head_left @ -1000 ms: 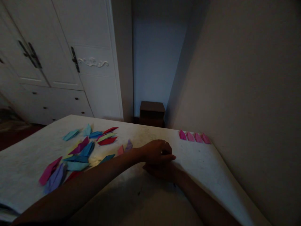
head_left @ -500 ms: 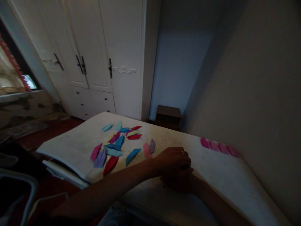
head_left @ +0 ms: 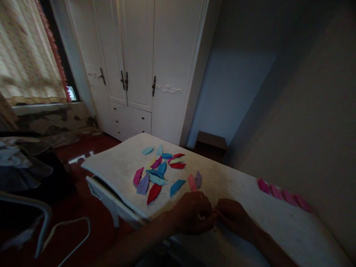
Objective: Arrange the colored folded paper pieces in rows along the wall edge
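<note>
My left hand [head_left: 191, 214] is closed over the near part of the white table [head_left: 222, 178], a ring on one finger, with thumb and fingertips pinched. Its fingertips meet those of my right hand [head_left: 236, 217], which is pinched too. Whatever is between them is too dark and small to make out. Just beyond my left hand lie a pink folded paper piece [head_left: 191, 182] and a light purple folded paper piece [head_left: 198, 179]. A blue folded paper piece [head_left: 177, 187] rests to their left.
Folded paper pieces in several colours lie scattered on the left, among them a red one [head_left: 154, 194]. Several pink pieces [head_left: 283, 195] stand in a row along the right wall. A white wardrobe [head_left: 169, 111] and a brown box-like stand [head_left: 211, 141] are behind the table.
My hands were overlapped, left over right; now they are side by side, touching at the fingertips. The view has turned left, so the table appears further right.
</note>
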A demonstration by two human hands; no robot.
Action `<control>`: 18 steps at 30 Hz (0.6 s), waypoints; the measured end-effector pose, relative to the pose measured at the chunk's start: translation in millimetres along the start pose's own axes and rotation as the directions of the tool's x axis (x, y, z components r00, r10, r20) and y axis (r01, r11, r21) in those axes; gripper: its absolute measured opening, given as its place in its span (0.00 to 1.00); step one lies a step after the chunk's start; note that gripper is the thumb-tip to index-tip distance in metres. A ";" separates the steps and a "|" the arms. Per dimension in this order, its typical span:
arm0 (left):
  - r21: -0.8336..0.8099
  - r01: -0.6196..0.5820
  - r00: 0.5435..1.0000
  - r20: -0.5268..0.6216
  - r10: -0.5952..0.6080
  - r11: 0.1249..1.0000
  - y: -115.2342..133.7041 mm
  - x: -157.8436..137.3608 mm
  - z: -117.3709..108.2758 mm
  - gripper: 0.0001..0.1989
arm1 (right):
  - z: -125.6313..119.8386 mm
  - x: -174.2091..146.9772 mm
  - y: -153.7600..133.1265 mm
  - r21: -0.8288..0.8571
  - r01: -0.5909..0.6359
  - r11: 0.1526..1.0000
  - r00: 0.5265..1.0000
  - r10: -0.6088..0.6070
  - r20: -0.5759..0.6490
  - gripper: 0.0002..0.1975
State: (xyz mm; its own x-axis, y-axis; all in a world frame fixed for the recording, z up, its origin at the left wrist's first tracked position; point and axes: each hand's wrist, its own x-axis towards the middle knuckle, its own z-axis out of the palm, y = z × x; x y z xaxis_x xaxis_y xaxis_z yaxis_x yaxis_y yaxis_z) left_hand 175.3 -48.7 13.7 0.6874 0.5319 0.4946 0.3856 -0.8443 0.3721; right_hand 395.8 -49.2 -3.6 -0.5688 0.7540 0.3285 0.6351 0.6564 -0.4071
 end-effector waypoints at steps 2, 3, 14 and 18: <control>-0.033 0.090 0.992 0.089 -0.087 0.995 -6.6 -12.0 -2.2 0.14 | -8.9 11.0 2.7 0.013 -0.055 0.998 0.997 0.056 -0.049 0.22; -0.053 0.132 0.983 0.134 -0.124 0.990 -8.8 -15.9 -3.4 0.14 | -11.8 18.0 4.1 0.030 -0.084 0.996 0.993 0.086 -0.076 0.20; -0.308 0.426 0.904 0.171 -0.391 0.851 -10.0 -22.1 -9.8 0.14 | 8.6 170.4 5.7 -0.143 0.119 0.983 0.993 -0.115 0.030 0.16; -0.283 0.405 0.913 0.175 -0.368 0.870 -12.2 -23.1 -8.2 0.14 | 21.5 215.3 7.7 -0.277 0.071 0.958 0.981 -0.018 0.192 0.22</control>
State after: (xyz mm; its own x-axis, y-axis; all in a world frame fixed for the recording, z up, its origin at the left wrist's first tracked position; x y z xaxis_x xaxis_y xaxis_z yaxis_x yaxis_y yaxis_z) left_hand 149.7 -50.2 4.2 0.5936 0.7851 0.1770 0.4395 -0.5005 0.7459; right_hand 266.9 117.8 45.7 -0.6697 0.7239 0.1656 0.7127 0.6892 -0.1306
